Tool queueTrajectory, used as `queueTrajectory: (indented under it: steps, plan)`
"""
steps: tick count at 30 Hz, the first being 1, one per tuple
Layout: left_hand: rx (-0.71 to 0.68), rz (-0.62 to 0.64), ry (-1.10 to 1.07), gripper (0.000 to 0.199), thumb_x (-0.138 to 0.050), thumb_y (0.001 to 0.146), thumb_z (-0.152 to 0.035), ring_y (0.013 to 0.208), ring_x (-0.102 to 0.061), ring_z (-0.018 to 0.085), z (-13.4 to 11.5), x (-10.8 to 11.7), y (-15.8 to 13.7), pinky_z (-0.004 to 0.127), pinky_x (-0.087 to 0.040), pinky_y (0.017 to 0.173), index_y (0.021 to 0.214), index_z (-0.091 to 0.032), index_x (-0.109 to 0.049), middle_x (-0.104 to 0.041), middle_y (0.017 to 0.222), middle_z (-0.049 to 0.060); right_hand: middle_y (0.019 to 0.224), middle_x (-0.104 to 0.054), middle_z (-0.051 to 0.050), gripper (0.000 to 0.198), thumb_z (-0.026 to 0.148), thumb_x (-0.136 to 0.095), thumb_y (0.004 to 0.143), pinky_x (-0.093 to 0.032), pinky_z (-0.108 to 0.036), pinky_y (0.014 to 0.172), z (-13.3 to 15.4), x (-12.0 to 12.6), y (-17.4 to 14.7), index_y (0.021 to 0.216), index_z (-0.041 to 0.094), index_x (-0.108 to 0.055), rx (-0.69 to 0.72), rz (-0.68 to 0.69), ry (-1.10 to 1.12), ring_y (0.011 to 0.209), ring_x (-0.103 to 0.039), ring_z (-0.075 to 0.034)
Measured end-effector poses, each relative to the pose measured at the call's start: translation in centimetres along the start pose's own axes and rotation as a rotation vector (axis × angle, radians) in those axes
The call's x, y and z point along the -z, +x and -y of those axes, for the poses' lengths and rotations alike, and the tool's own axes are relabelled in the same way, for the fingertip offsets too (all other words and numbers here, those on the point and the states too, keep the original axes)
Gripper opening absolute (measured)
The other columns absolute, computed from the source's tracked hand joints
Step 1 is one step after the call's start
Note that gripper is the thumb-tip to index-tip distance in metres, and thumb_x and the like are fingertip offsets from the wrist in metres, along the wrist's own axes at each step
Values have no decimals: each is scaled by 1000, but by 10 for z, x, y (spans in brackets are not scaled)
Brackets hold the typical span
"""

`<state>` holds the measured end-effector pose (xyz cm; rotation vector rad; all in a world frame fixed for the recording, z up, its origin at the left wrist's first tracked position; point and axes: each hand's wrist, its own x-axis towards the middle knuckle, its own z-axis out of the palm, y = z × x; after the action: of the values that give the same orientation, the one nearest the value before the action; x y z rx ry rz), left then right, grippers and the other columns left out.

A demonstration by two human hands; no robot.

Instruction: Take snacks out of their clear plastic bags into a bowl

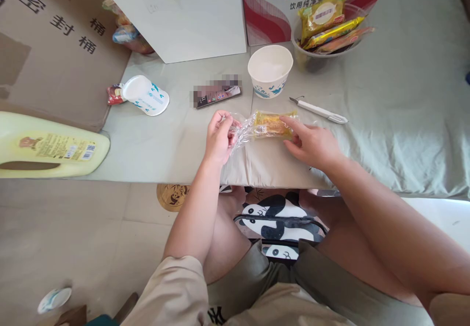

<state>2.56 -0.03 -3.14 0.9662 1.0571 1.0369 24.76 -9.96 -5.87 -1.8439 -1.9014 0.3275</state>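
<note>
A snack in a yellow wrapper (273, 124) lies at the table's front, with clear plastic film (244, 132) around it and bunched up on its left side. My left hand (220, 137) is closed, its fingertips pinching the bunched film. At the snack's right end is my right hand (314, 144); its index finger stretches onto the wrapper and the thumb stands apart below. Just behind the right hand lies a white, slim-handled tool (321, 110) with a dark tip, perhaps a cutter. A white paper cup (270, 74) with a blue print stands upright behind the snack.
A phone (218, 92) lies left of the cup. Another paper cup (147, 96) lies tipped over near a red packet (115, 95). A bowl of packaged snacks (330, 54) stands at the back right. Cardboard boxes (58, 61) and a yellowish jug (55, 145) are at the left.
</note>
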Motion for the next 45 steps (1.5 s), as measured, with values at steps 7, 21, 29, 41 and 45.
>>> queueTrajectory:
  steps: [7,21,29,41,45]
  plan:
    - [-42,-210,-33,31,-73,87,-34,38,-30,2,1,-4,13,21,-16,38,78,-22,-46,-57,65,-6,111,-71,-11,19,31,-58,93,-48,-42,79,11,6,-2,89,26,-76,143,-249,-116,97,-65,-28]
    - [-32,-262,-42,31,-74,83,-39,46,-37,5,13,7,32,24,-24,44,81,-23,-48,-55,76,-4,85,-78,-1,33,30,-44,98,-45,-29,60,33,8,-27,126,26,-62,244,301,202,63,-68,-18]
    - [-95,54,437,85,-92,66,-44,82,-63,14,21,22,14,29,-53,74,136,-33,-46,-60,119,7,129,-70,-9,37,28,-53,94,-43,-31,58,34,12,-18,128,26,-68,28,66,-100,71,-67,-18]
    - [109,171,428,27,-73,76,-21,59,-52,8,4,8,-5,20,-40,54,102,-20,-64,-64,77,0,146,-57,-17,46,31,-62,91,-45,-44,82,30,8,-18,136,23,-61,78,-132,-254,105,-62,-32]
    - [87,123,393,14,-66,86,-22,60,-52,8,5,-4,-7,17,-42,56,76,-19,-58,-55,66,-3,98,-70,-11,18,26,-54,96,-43,-37,74,29,7,-14,99,21,-70,131,-256,-218,82,-61,-23]
